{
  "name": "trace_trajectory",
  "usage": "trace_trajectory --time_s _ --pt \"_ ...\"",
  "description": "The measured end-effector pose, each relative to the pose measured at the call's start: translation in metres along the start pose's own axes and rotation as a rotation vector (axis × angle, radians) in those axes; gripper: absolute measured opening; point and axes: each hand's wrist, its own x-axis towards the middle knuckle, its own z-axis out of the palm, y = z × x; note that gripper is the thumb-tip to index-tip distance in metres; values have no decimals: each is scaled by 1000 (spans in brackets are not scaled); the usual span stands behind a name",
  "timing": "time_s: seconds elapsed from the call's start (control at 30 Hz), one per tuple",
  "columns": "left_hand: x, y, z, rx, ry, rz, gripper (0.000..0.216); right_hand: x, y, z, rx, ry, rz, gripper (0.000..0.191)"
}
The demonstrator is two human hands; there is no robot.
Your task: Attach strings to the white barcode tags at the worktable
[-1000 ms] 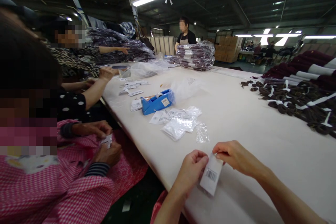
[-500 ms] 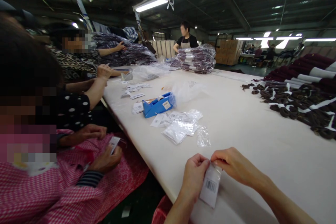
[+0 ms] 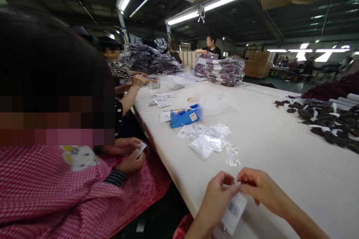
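l hand [image 3: 217, 195] & r hand [image 3: 262, 188] both w/ narrow pinch grip at top end of barcoded tag [image 3: 235, 210], abt equally near; tag's nearside of grip, long axis approx fore-aft, over surface [image 3: 283, 157] nr edge.

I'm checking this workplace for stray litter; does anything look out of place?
Yes: a small white piece lies on the dark floor beside the table. It looks odd there because the clear bags sit up on the table. It is too small to identify.
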Motion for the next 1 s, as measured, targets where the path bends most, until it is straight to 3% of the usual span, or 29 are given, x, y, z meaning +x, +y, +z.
trace_trajectory --time_s 0.1,0.17,0.27,0.37,0.47,0.6,0.77,0.9,1.0 --pt "-11 8 -31 -33 -115 -40 30 19 -14 8 7 17 -52 9" --pt "-15 13 -53 -46 -97 -63 25 38 -30 17 -19 24 -97 10" --pt "-6 20 -87 82 167 -12 31 66 -55 29 -86 96 -185 13" --pt "21 30 -123 216 445 67 29 84 -69 31 -182 211 -267 25" --pt "58 47 -163 332 657 89 25 87 -65 20 -300 266 -299 25" --pt "106 71 -205 550 812 9 28 82 -42 -1 -436 279 -267 23" --pt "143 83 -230 826 849 -192 29 85 -19 2 -578 239 -222 26" --pt "154 81 -240 991 781 -316 28 92 -10 13 -668 204 -195 23" --pt "155 83 -247 1071 710 -360 26 93 -2 4 -713 214 -154 24"
